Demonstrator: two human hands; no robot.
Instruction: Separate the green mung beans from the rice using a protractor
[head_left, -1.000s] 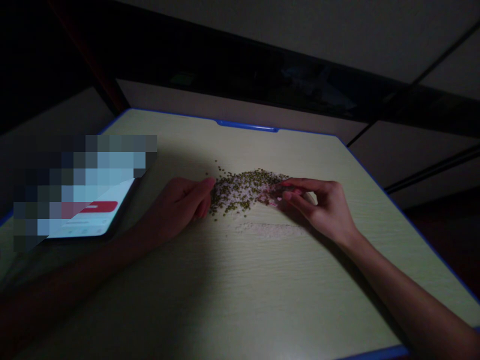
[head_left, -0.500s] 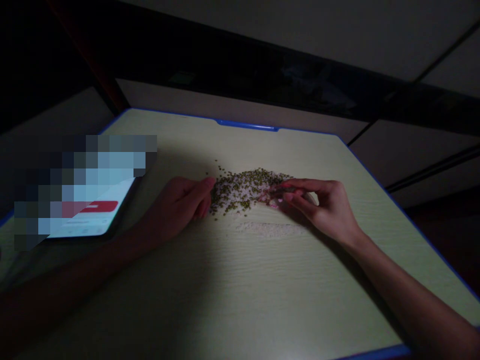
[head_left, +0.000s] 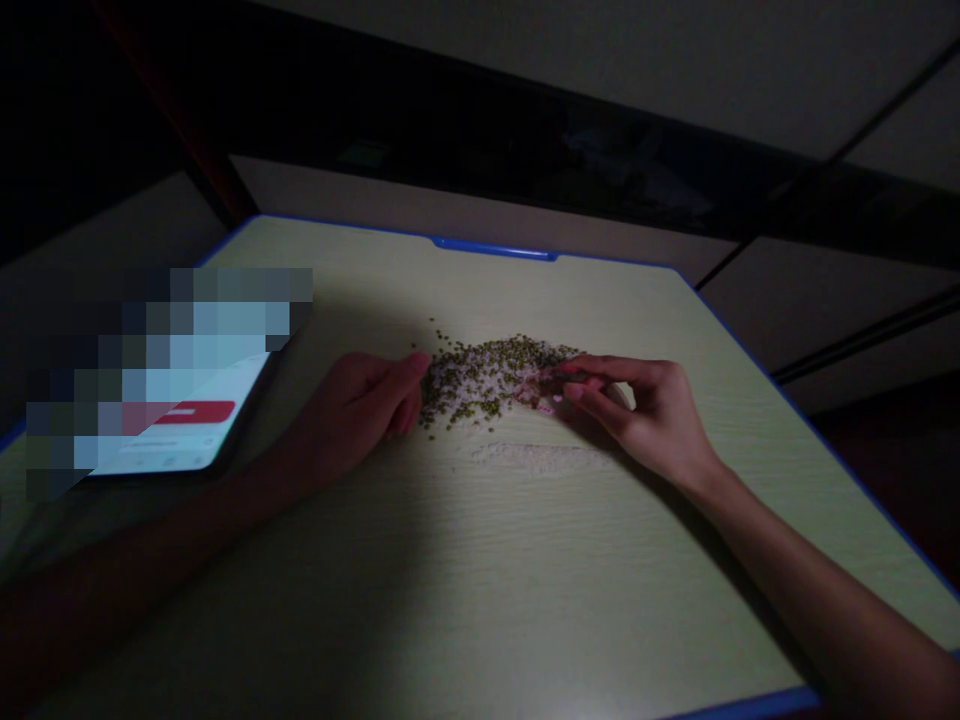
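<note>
A pile of small green beans (head_left: 517,350) mixed with whitish grains (head_left: 480,378) lies in the middle of the table. My left hand (head_left: 367,400) rests at the pile's left edge, closed, its thumb along the curled fingers; whatever it may hold is hidden. At the pile's right edge, my right hand (head_left: 649,405) is closed in a pinch, thumb and fingertips drawn close together among the grains. What lies between them is too small and dark to tell. Pinkish bits (head_left: 546,405) show beside those fingertips. In front of the pile runs a thin strip of pale grains (head_left: 540,457).
A tablet-like device (head_left: 172,455) with a lit, partly blurred screen stands on the left of the table. The pale wood-patterned table (head_left: 540,590) has a blue rim and a blue ledge (head_left: 495,250) at its far edge. Dark cabinet-like panels (head_left: 847,310) stand behind.
Almost nothing differs. Both hands keep their places and closed shapes at the pile, and the view has shifted very slightly.
</note>
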